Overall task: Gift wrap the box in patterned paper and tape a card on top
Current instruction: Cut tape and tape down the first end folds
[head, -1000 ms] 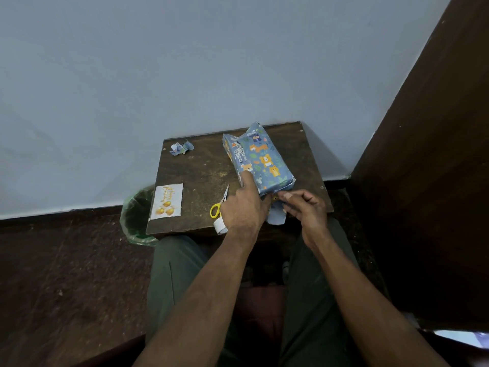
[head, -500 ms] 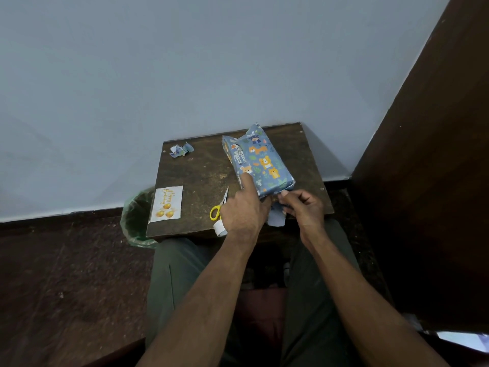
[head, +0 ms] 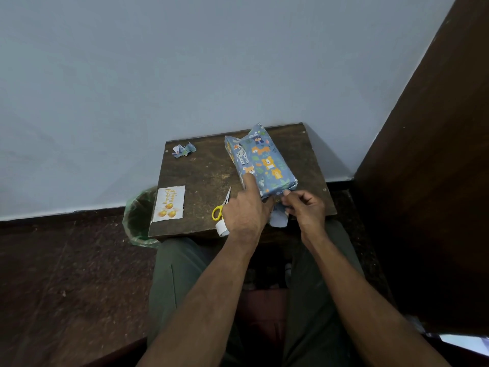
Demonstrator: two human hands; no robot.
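Box [head: 264, 162] pressed by left forefinger; right hand [head: 307, 210] pinches flap.

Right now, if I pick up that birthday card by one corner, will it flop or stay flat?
The card looks thin and lies flat on the table, so it is probably light and may bend slightly. Its edge overhangs the table, so lifting should be easy.

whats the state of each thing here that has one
box: wrapped in patterned paper, near end flap unfolded
card: flat on table, untaped
scissors: lying on table, unheld
left hand: forefinger pressing the box
right hand: pinching the paper flap
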